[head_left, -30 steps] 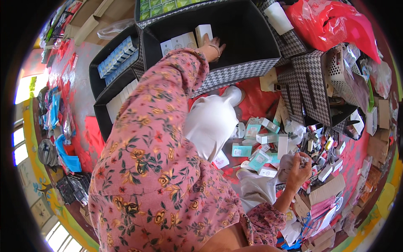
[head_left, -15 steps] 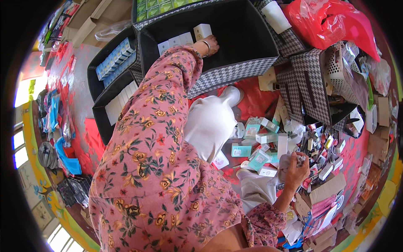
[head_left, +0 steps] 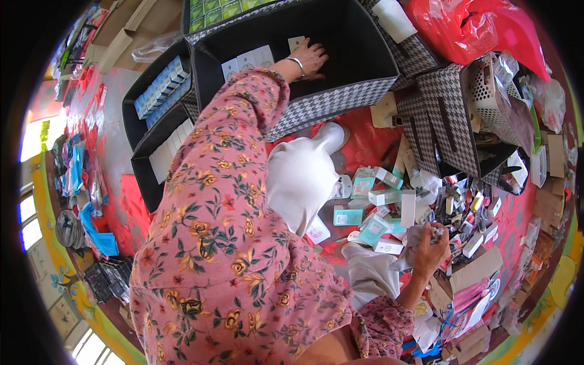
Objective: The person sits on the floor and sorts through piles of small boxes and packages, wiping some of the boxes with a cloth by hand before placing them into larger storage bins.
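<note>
My left hand (head_left: 308,61), with a bangle at the wrist, reaches into a large black fabric bin (head_left: 359,86) with a houndstooth outside. Its fingers are apart, beside a small white box (head_left: 295,43) that the hand partly hides. More white boxes (head_left: 254,58) stand in a row at the bin's left. Lower right, my right hand (head_left: 431,249) has curled fingers beside greyish material (head_left: 413,243); a small shiny thing shows at the fingertips, too unclear to name. Teal and white cartons (head_left: 373,230) lie scattered just left of it.
Smaller black bins hold blue boxes (head_left: 161,88) and white boxes (head_left: 171,149) at left. Green boxes (head_left: 222,12) fill another bin at the far side. Red plastic bags (head_left: 453,30), a white basket (head_left: 491,100) and mixed small goods (head_left: 465,210) crowd the right.
My left hand has shifted slightly right and farther into the bin, its fingers spreading. The small white box beside it now shows less and looks lower. My right hand stays nearly still.
</note>
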`<state>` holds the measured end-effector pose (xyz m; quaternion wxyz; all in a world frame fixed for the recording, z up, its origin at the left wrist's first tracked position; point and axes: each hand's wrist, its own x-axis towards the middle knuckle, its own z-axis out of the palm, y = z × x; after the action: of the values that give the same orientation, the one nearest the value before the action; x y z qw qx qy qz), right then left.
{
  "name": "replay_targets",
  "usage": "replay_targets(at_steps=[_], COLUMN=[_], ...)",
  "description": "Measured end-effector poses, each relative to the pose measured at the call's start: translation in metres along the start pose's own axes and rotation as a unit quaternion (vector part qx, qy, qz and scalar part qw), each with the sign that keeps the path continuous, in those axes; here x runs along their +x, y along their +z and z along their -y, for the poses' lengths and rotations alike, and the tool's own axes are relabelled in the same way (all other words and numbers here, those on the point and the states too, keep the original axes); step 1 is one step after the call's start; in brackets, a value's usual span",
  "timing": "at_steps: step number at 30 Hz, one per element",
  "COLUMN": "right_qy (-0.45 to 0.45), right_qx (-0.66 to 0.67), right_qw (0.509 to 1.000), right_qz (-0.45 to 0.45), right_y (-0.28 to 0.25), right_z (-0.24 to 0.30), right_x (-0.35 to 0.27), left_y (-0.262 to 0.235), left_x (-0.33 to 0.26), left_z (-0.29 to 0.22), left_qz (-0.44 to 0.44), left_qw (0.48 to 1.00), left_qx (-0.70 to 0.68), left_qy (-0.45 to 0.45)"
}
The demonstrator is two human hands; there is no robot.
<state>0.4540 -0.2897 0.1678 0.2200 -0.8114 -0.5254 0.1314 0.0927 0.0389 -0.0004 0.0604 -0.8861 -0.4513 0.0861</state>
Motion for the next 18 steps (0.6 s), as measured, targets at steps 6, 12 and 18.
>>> replay_targets(at_steps=[6, 12, 18], right_qy=[-0.022, -0.005, -0.008], right_qx=[-0.012, -0.016, -0.011], right_qw=[1.0, 1.0, 1.0], right_qz=[0.002, 0.024, 0.016], right_y=[0.0, 0.002, 0.001], right_z=[0.006, 0.007, 0.007], right_x=[-0.002, -0.001, -0.001], left_y=[-0.011, 0.026, 0.033], left_x=[-0.021, -0.01, -0.015], left_z=[0.03, 0.015, 0.011], left_qz=[0.15, 0.058, 0.158], left_qw=[0.988, 0.996, 0.983], left_qx=[0.026, 0.053, 0.009], left_qy=[0.012, 0.044, -0.092])
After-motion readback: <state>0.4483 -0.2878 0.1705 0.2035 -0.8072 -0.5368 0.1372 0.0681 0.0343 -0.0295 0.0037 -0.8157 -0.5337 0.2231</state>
